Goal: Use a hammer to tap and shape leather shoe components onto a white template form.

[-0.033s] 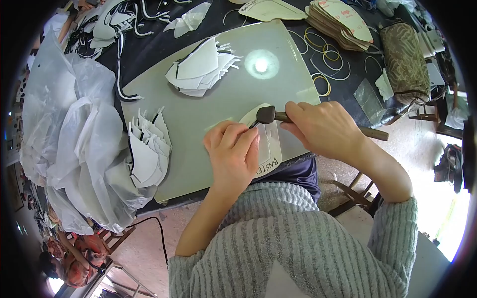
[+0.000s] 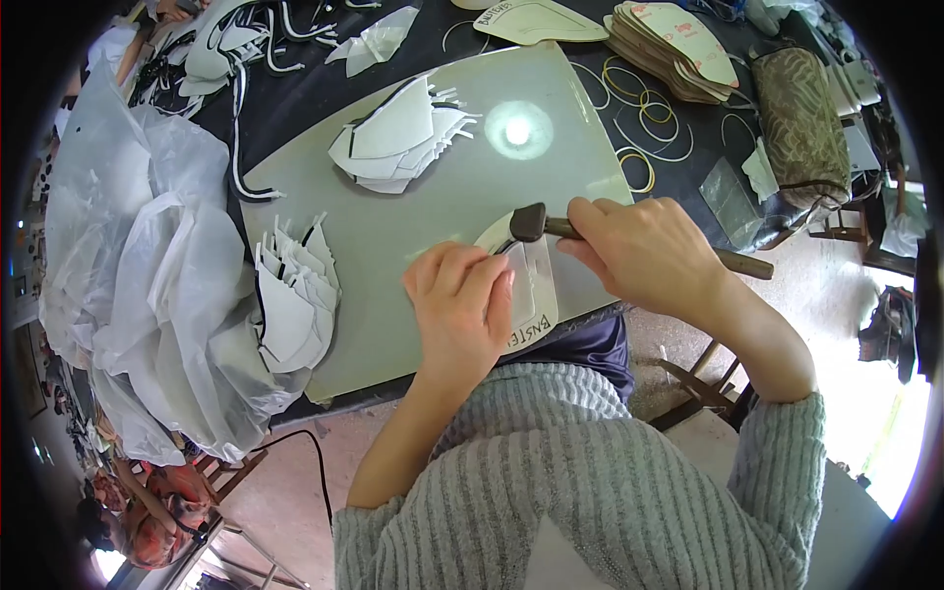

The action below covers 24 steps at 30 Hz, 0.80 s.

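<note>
A hammer with a dark head and wooden handle is in my right hand, the fingers wrapped round the handle. Its head hangs over the top edge of a white cut piece with a thin black edging. That piece lies on a cream template with dark lettering, at the near right of the pale work board. My left hand is closed, fingertips pressed together at the piece's edge by the edging. What lies under those fingertips is partly hidden.
Overlapping white pieces lie in one stack at the board's far side and another at its left. A plastic bag bulges along the left. Beyond the board are cord coils, stacked templates and a patterned pouch.
The hammer head has shifted up very slightly, away from the black edging, and its handle has tilted a little. My left hand has hardly moved.
</note>
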### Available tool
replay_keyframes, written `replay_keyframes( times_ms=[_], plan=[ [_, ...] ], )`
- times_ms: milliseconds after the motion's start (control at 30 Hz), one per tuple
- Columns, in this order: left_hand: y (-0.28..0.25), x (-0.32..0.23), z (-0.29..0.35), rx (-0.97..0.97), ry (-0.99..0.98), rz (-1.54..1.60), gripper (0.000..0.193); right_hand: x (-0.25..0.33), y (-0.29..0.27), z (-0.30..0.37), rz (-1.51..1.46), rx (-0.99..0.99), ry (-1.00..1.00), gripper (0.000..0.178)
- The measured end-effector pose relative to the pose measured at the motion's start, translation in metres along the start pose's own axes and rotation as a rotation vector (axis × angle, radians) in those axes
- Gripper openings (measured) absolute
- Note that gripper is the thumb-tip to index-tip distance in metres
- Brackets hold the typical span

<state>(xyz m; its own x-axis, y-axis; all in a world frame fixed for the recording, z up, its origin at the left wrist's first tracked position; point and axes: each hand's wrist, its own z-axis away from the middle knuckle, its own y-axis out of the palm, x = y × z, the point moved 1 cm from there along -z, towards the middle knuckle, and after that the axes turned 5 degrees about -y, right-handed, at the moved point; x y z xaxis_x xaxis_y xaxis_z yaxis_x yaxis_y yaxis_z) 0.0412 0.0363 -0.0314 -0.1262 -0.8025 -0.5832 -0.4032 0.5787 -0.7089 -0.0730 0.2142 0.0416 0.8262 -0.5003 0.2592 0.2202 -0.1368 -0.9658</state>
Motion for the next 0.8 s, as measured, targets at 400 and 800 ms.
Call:
replay_keyframes(
  times_ms=[400, 800],
  plan=[
    [0.001, 0.002, 0.000, 0.017, -0.051, 0.038, 0.020, -0.001, -0.006, 0.001, -0.001, 0.052, 0.017, 0.030],
    [0.000, 0.000, -0.001, 0.003, -0.029, 0.004, 0.017, 0.006, -0.009, -0.002, 0.043, 0.025, -0.036, 0.030]
  ],
)
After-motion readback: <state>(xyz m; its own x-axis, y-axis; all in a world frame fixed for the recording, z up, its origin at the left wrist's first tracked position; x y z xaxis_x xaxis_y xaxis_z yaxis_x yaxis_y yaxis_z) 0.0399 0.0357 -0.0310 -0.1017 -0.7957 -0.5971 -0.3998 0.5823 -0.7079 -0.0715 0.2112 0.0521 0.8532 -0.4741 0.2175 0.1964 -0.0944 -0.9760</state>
